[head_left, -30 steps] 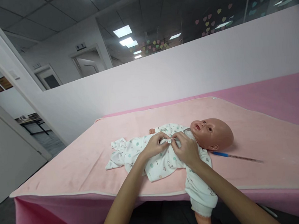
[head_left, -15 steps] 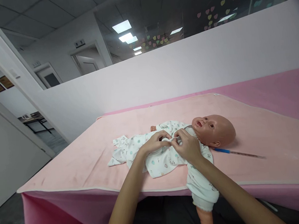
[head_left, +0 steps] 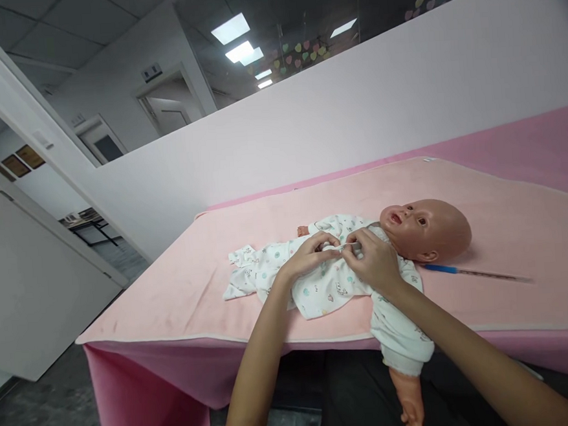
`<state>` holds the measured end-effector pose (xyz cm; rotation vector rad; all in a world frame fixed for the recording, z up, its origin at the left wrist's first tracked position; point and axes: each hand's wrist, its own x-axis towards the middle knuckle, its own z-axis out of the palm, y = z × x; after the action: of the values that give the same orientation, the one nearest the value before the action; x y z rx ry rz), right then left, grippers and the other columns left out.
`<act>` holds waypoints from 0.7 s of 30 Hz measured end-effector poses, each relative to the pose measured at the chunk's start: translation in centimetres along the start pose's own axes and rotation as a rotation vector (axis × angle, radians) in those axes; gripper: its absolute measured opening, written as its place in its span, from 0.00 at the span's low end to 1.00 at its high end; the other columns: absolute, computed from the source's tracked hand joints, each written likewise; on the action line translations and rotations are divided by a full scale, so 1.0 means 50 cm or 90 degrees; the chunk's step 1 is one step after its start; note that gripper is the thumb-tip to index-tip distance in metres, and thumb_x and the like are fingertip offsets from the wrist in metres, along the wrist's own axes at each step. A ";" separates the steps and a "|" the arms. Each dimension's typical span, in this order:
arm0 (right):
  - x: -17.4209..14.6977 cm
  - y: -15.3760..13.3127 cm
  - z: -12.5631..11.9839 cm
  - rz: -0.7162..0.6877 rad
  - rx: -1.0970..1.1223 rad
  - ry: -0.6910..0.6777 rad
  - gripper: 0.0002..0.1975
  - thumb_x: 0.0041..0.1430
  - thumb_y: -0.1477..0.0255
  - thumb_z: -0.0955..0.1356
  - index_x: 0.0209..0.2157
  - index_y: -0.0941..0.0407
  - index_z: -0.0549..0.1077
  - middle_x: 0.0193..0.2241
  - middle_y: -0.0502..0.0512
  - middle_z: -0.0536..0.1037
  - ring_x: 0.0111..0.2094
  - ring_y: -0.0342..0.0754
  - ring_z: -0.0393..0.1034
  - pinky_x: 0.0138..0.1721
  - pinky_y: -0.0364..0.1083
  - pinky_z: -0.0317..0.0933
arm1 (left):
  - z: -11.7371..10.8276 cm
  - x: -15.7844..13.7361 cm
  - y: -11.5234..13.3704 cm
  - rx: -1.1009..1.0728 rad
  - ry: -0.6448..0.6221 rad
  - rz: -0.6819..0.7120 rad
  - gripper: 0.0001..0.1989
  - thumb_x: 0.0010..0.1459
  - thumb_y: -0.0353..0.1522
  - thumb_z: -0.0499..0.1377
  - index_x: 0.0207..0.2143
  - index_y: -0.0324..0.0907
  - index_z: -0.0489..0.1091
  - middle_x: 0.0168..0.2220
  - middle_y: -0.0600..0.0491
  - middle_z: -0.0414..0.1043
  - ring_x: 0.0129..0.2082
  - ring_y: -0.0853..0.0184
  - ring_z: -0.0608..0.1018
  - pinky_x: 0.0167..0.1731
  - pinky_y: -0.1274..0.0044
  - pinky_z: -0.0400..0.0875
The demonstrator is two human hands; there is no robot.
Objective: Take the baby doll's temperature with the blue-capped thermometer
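Note:
A baby doll (head_left: 431, 228) lies on its back on a pink mat, its head to the right and legs to the left. It wears a white printed top (head_left: 326, 294) and matching trousers (head_left: 268, 259). Over the doll's chest, my left hand (head_left: 313, 253) pinches the front edge of the top. My right hand (head_left: 372, 259) pinches the same edge close by, nearer the doll's neck. The bit of cloth between the fingertips is small and partly covered. One doll arm (head_left: 408, 396) hangs over the near table edge.
The pink mat (head_left: 182, 291) covers a table with a darker pink cloth (head_left: 140, 385) draped down its front. A thin stick with a blue end (head_left: 441, 269), perhaps a thermometer, lies beside the doll's head. A white partition wall (head_left: 279, 142) stands behind.
The camera view has shifted, so the doll and table appear further right and slightly higher. Both hands stay pinched at the top's edge, with hardly any movement against the doll.

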<state>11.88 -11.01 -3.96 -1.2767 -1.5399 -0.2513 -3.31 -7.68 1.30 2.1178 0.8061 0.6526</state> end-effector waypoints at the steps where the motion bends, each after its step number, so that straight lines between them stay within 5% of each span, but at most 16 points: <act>1: 0.001 0.002 0.000 0.005 0.006 0.002 0.04 0.50 0.73 0.61 0.25 0.55 0.66 0.24 0.51 0.71 0.23 0.43 0.62 0.24 0.41 0.50 | 0.001 -0.001 0.000 0.003 0.004 0.008 0.07 0.53 0.34 0.55 0.34 0.41 0.66 0.35 0.55 0.64 0.31 0.72 0.64 0.34 0.79 0.60; 7: 0.002 0.009 -0.001 0.016 0.052 -0.011 0.06 0.54 0.73 0.60 0.29 0.55 0.67 0.26 0.52 0.73 0.26 0.45 0.65 0.28 0.42 0.53 | 0.003 -0.003 0.006 -0.006 0.007 0.019 0.12 0.56 0.40 0.52 0.35 0.40 0.66 0.33 0.55 0.64 0.28 0.73 0.62 0.30 0.80 0.58; 14: 0.003 0.013 0.002 0.020 0.045 -0.001 0.05 0.53 0.74 0.60 0.28 0.56 0.68 0.26 0.53 0.74 0.26 0.46 0.65 0.27 0.43 0.54 | -0.009 -0.010 0.012 -0.073 -0.098 0.014 0.13 0.57 0.41 0.51 0.32 0.39 0.65 0.31 0.53 0.62 0.33 0.71 0.65 0.36 0.79 0.60; 21: 0.000 0.011 -0.001 -0.015 0.051 0.047 0.06 0.51 0.75 0.61 0.29 0.57 0.69 0.23 0.51 0.72 0.21 0.43 0.62 0.23 0.42 0.53 | 0.000 -0.012 0.010 -0.044 -0.043 0.011 0.14 0.51 0.41 0.58 0.34 0.40 0.65 0.29 0.56 0.60 0.27 0.74 0.61 0.28 0.81 0.57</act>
<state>12.35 -10.83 -4.16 -1.1751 -1.4886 -0.2464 -3.56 -8.38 1.59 2.0741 0.7198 0.6066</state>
